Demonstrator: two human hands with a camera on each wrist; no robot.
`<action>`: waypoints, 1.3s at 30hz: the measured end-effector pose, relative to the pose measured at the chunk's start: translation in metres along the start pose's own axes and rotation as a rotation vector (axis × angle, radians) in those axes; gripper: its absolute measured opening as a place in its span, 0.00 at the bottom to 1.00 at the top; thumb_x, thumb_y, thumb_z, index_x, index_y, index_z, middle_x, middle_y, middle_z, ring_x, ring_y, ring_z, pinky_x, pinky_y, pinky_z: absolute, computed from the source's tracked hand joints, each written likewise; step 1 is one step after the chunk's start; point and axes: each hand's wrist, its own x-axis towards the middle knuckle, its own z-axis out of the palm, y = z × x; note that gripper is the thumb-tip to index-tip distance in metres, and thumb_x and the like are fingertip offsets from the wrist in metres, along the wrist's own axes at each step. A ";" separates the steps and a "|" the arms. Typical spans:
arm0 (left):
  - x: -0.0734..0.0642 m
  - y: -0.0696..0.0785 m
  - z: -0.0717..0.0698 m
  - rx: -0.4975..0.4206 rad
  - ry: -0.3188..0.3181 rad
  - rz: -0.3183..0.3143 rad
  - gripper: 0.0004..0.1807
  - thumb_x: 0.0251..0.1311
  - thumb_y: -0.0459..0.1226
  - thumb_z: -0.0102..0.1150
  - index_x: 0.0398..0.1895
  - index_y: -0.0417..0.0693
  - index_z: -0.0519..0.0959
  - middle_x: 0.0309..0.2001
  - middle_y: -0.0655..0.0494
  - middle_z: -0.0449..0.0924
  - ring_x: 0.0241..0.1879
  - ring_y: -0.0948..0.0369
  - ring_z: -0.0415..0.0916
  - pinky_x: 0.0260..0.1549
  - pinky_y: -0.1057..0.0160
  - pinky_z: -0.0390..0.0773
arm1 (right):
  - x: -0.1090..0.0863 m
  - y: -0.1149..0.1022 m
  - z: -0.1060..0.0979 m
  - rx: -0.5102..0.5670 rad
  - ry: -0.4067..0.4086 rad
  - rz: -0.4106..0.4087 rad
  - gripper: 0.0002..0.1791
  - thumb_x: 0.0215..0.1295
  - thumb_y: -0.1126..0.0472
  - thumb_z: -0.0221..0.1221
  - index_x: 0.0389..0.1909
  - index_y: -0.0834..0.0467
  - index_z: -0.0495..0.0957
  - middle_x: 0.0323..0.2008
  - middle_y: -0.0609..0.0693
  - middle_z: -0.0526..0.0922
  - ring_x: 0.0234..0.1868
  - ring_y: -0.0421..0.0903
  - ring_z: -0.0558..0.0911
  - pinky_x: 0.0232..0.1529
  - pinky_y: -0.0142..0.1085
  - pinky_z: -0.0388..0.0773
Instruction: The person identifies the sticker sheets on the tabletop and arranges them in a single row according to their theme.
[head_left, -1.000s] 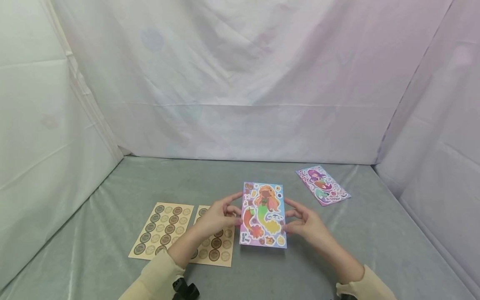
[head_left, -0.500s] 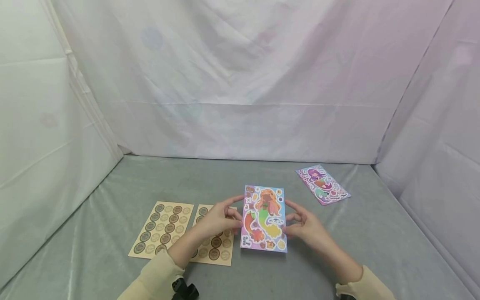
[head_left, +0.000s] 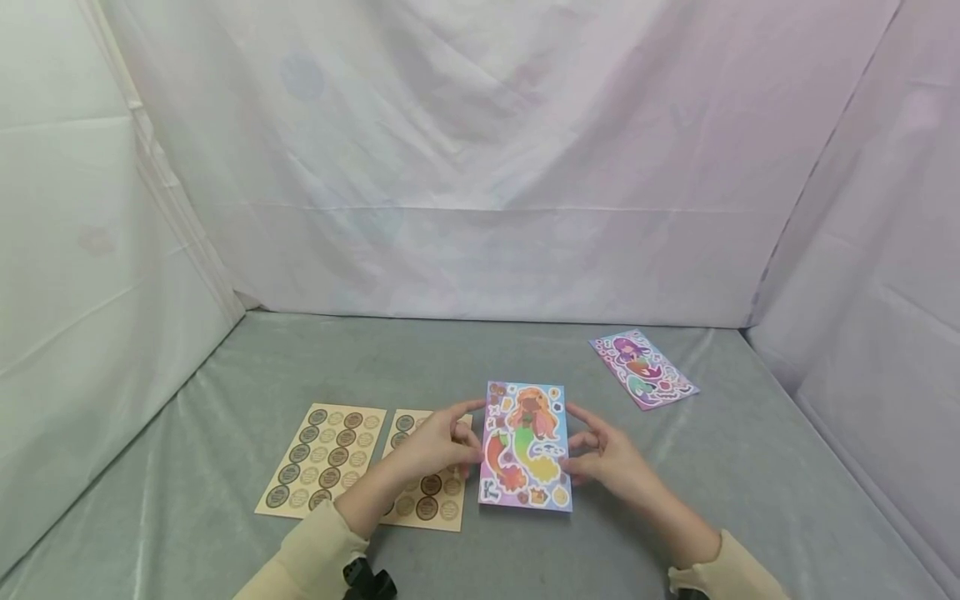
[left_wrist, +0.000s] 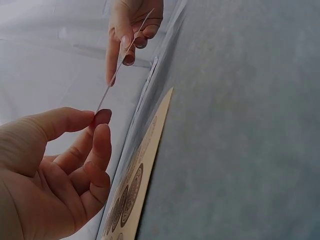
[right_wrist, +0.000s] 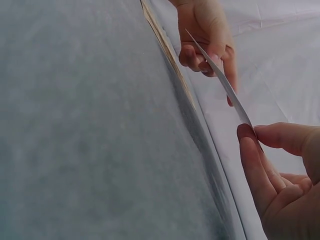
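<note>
A colourful mermaid sticker sheet is held upright between both hands, above the grey cloth. My left hand pinches its left edge between thumb and fingers; the left wrist view shows the sheet edge-on at the fingertips. On the opposite edge, my right hand pinches it the same way, seen close in the right wrist view with the sheet edge-on. Beneath the left forearm lie two tan sheets of round stickers, the left one mostly visible and the right one partly covered by the hand.
Another mermaid sticker sheet lies slanted at the back right of the grey cloth. White fabric walls stand behind and at both sides.
Both hands have lowered the held mermaid sticker sheet slightly toward the front. The grips stay the same, and the sheets on the cloth have not moved.
</note>
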 end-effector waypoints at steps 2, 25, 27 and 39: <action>0.000 0.000 0.000 0.008 -0.005 -0.002 0.41 0.55 0.24 0.60 0.73 0.41 0.54 0.27 0.44 0.81 0.18 0.56 0.75 0.24 0.58 0.79 | 0.001 0.001 0.000 -0.002 0.000 0.005 0.47 0.52 0.72 0.67 0.72 0.59 0.56 0.36 0.57 0.82 0.33 0.53 0.82 0.32 0.44 0.82; -0.004 -0.001 0.005 0.078 -0.034 -0.038 0.47 0.50 0.24 0.64 0.73 0.40 0.52 0.23 0.46 0.81 0.16 0.57 0.76 0.21 0.59 0.78 | 0.001 0.003 0.000 0.002 -0.132 0.051 0.53 0.52 0.72 0.67 0.74 0.63 0.44 0.28 0.54 0.80 0.29 0.52 0.81 0.31 0.45 0.81; -0.005 -0.001 0.006 0.089 -0.036 -0.040 0.47 0.50 0.24 0.65 0.73 0.40 0.52 0.23 0.47 0.81 0.16 0.57 0.76 0.19 0.59 0.78 | 0.001 0.003 0.000 -0.003 -0.145 0.050 0.54 0.52 0.72 0.67 0.73 0.64 0.43 0.28 0.53 0.80 0.28 0.51 0.81 0.30 0.44 0.81; -0.005 -0.001 0.008 0.144 -0.051 -0.077 0.48 0.48 0.24 0.65 0.73 0.37 0.51 0.22 0.50 0.81 0.12 0.61 0.73 0.13 0.66 0.74 | 0.002 0.008 -0.001 -0.057 -0.185 0.070 0.54 0.51 0.69 0.68 0.73 0.62 0.43 0.27 0.53 0.80 0.28 0.51 0.80 0.29 0.43 0.80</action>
